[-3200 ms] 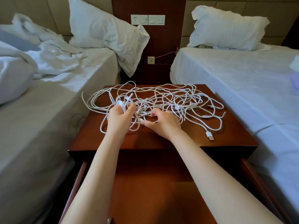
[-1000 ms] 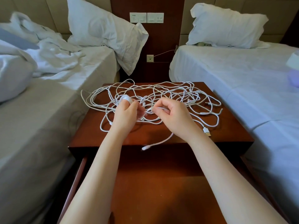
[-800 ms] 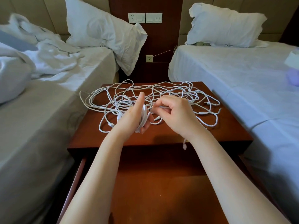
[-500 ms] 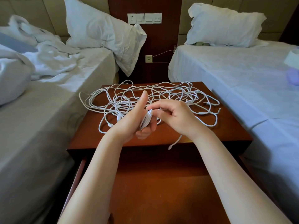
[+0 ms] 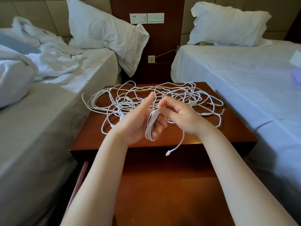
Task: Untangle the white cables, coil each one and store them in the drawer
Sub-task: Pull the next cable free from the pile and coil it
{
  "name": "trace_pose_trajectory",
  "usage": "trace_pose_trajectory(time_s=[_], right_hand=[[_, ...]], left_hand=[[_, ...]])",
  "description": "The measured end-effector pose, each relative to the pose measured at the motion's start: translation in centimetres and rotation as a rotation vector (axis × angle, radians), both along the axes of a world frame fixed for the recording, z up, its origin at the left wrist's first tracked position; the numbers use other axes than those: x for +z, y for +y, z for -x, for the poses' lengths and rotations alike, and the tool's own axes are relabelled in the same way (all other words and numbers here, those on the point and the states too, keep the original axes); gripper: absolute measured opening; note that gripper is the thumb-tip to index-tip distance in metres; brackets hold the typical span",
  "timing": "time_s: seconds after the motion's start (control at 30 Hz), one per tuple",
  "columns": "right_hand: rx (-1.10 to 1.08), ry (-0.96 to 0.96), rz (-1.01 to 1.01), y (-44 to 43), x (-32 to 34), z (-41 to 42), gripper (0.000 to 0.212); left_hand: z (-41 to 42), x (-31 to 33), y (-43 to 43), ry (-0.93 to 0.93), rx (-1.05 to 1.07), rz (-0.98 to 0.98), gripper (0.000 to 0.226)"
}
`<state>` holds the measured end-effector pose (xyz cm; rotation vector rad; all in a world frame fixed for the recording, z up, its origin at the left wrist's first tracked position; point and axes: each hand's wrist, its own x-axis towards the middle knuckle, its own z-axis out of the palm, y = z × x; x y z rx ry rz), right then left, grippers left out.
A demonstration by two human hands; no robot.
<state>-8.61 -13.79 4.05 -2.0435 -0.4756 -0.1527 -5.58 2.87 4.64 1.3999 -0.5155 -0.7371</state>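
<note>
A tangle of white cables (image 5: 179, 97) lies spread over the top of the wooden nightstand (image 5: 91, 131). My left hand (image 5: 138, 121) is held palm up above the near part of the top, with a small coil of white cable (image 5: 150, 126) looped round its curled fingers and the thumb stuck out. My right hand (image 5: 180, 116) pinches the same cable just beside the coil. The cable's free end (image 5: 167, 154) with its plug hangs below my right wrist, over the open drawer (image 5: 162, 193), which shows a bare wooden bottom.
A bed with rumpled white bedding (image 5: 40, 66) runs along the left of the nightstand and a made bed (image 5: 244, 70) along the right, each with a pillow. Wall sockets (image 5: 146, 18) sit on the wooden panel behind. The drawer's left side rail (image 5: 79, 176) juts toward me.
My left hand turned palm up and loops of cable built up round its fingers. The right hand kept winding the cable, and the loose plug end was drawn off the tabletop to hang over the drawer.
</note>
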Motion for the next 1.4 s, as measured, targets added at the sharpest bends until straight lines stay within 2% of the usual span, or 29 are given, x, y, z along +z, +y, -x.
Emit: trace_pose_trajectory(time_s=[0.07,0.17,0.27,0.4,0.47,0.53,0.7,0.83,1.0,1.07,1.13,1.27,1.33,1.4], right_hand=[[-0.011,-0.01,0.013,-0.3,-0.1,0.0,0.016],[-0.075,-0.012,0.068,0.1,-0.3,0.0,0.019],[-0.176,-0.032,0.001,0.4,-0.4,-0.1,0.023],[-0.277,0.038,-0.211,0.5,-0.7,-0.4,0.029],[-0.311,0.073,-0.297,0.7,-0.8,-0.6,0.032],[-0.346,0.079,-0.352,1.1,-0.8,-0.7,0.031],[-0.425,0.068,-0.391,2.9,-1.0,-0.5,0.03],[-0.4,0.114,-0.401,3.7,-1.1,-0.4,0.028],[-0.544,-0.118,0.024,3.5,-1.6,-0.4,0.024],[-0.552,-0.186,0.025,3.6,-1.4,-0.3,0.027],[-0.469,-0.239,0.01,3.7,-1.1,-0.2,0.028],[-0.181,-0.044,0.075,4.5,-1.3,0.2,0.028],[-0.129,0.036,0.075,4.7,-1.9,0.1,0.029],[-0.098,0.103,0.04,4.6,-2.4,-0.2,0.033]], left_hand=[[-0.4,-0.1,0.6,0.033,0.038,0.063,0.068],[-0.7,-0.4,1.3,-0.021,0.08,0.068,0.054],[-0.9,-0.7,0.8,-0.09,0.299,0.158,0.042],[-0.5,-1.7,-0.4,-0.546,0.556,-0.051,0.029],[-0.2,-2.1,-0.9,-0.724,0.625,-0.091,0.019],[-0.2,-2.5,-1.4,-0.825,0.685,-0.112,0.021],[0.1,-3.0,-2.7,-0.762,0.907,-0.001,0.035],[-0.6,-3.3,-2.2,-0.75,0.976,-0.068,0.045],[-1.3,-4.0,-1.1,-0.868,0.999,-0.155,0.045],[-1.5,-4.2,-0.9,-0.878,1.023,-0.225,0.043],[-1.7,-4.3,-0.6,-0.881,1.078,-0.261,0.04],[-2.4,-4.1,0.4,-0.818,1.223,-0.213,0.042],[-2.2,-3.6,0.3,-0.782,1.233,-0.162,0.047],[-2.2,-3.2,0.4,-0.668,1.236,-0.066,0.05]])
